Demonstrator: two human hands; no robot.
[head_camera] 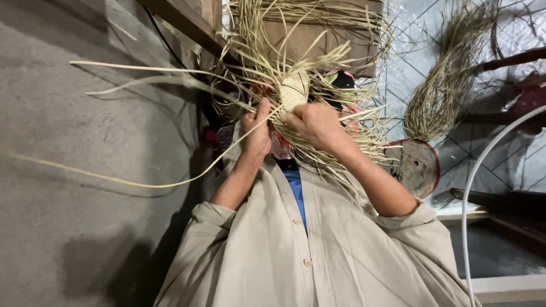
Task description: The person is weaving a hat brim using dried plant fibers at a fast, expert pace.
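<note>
We look down past a beige shirt [267, 250] with rolled sleeves to the work held up in front of us. Largest is the loose spray of pale straw strands [318, 34] fanning out in every direction around the hands; a few long ones [148, 77] trail far to the left over the grey concrete floor [68, 187]. To the right a separate bundle of dry fibre [438, 96] hangs near a round reddish-rimmed disc [414, 165], and a white tube [472, 187] curves beside it.

At the centre sits the small woven patch [294, 91], just between and above both hands. Our left hand [256, 128] is closed, pinching a strand that runs down and away to the left. Our right hand [315, 126] is curled shut on the strands beside the patch.

We judge the straw very light, springy along its length yet brittle at a sharp crease, and fairly slick. The woven patch is the firmest part, so holding is best there, close to its edge, with single strands pinched near their root.
</note>
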